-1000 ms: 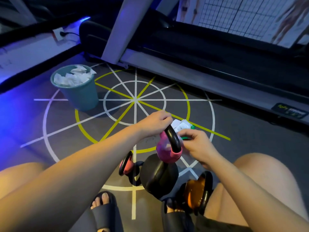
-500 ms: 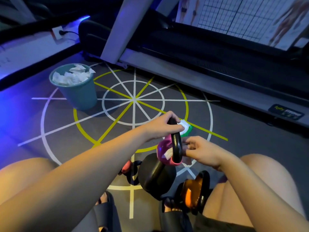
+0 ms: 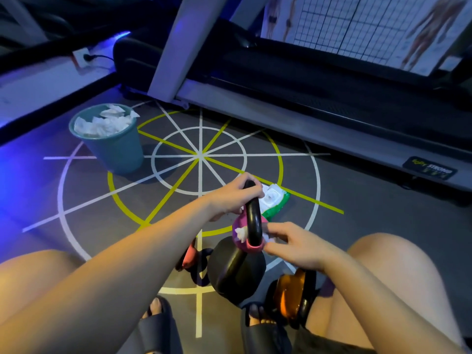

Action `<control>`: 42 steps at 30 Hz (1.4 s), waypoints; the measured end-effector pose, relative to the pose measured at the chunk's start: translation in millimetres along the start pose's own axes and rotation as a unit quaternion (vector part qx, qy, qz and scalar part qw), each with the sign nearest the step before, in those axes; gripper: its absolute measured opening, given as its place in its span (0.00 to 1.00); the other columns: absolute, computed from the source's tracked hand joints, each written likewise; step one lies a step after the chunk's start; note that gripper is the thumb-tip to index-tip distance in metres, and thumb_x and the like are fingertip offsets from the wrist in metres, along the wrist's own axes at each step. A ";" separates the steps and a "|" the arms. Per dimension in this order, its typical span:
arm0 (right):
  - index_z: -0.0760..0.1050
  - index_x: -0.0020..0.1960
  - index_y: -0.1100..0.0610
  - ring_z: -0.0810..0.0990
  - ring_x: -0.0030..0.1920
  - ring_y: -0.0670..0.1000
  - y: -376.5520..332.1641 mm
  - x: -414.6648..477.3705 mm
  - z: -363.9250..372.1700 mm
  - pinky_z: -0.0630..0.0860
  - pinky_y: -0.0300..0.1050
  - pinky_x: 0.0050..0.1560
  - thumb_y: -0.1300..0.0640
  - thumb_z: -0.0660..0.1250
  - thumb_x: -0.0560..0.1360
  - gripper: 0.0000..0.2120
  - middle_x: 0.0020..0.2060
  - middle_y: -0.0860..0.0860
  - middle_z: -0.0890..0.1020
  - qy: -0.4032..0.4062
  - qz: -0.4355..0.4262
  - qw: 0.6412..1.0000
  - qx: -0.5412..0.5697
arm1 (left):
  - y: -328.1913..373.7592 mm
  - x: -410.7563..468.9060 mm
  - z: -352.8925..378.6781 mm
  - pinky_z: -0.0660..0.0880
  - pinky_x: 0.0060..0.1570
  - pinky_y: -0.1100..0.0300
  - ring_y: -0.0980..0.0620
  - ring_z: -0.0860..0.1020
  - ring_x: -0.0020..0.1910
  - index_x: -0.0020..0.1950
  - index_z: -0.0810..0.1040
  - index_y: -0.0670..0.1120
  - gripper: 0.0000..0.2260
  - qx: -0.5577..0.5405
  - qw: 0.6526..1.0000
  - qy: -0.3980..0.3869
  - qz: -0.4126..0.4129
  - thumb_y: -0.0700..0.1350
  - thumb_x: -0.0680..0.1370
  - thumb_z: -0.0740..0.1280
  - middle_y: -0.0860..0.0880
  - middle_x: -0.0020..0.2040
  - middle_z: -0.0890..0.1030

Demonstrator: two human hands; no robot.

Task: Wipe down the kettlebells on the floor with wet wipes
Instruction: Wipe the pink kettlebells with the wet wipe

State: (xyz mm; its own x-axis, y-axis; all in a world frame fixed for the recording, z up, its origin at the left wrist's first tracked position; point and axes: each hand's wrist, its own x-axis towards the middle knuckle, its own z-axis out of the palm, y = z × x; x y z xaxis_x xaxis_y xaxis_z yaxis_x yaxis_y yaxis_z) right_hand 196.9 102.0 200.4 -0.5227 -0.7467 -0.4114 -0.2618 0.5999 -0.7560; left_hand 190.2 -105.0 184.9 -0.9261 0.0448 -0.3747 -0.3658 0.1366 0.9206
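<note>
We look down on a grey gym floor [image 3: 357,226] painted with white and yellow wheel lines, a treadmill's pale frame [image 3: 306,123] beyond the wheel. Our left hand [image 3: 237,198] is curled tight round the smooth black handle of a pink kettlebell [image 3: 251,226], lifted just this side of the wheel's hub. Our right hand [image 3: 298,249] pinches a crumpled white wet wipe [image 3: 241,233] against its body. Below sit a matte black kettlebell [image 3: 235,272] and a glossy orange one [image 3: 291,295]. A teal plastic bin [image 3: 117,152] stuffed with used wipes stands left of the hub; a green wipe pack [image 3: 275,203] lies right.
</note>
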 end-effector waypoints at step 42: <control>0.81 0.38 0.57 0.70 0.30 0.45 -31.6 8.8 13.1 0.69 0.43 0.35 0.57 0.61 0.77 0.13 0.28 0.47 0.74 0.180 0.051 0.981 0.041 | -7.9 -3.6 -14.6 0.78 0.57 0.47 0.50 0.80 0.47 0.58 0.74 0.50 0.15 0.006 1.000 0.021 0.021 0.55 0.75 0.69 0.46 0.46 0.79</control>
State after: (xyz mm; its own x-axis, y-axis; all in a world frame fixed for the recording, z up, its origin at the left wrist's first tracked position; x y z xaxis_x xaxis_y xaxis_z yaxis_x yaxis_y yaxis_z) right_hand 211.2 72.8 214.0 -0.7999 -0.5242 -0.2922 -0.1341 0.6307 -0.7644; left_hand 195.1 -120.8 180.6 -0.9439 0.0091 -0.3301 -0.3253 0.1465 0.9342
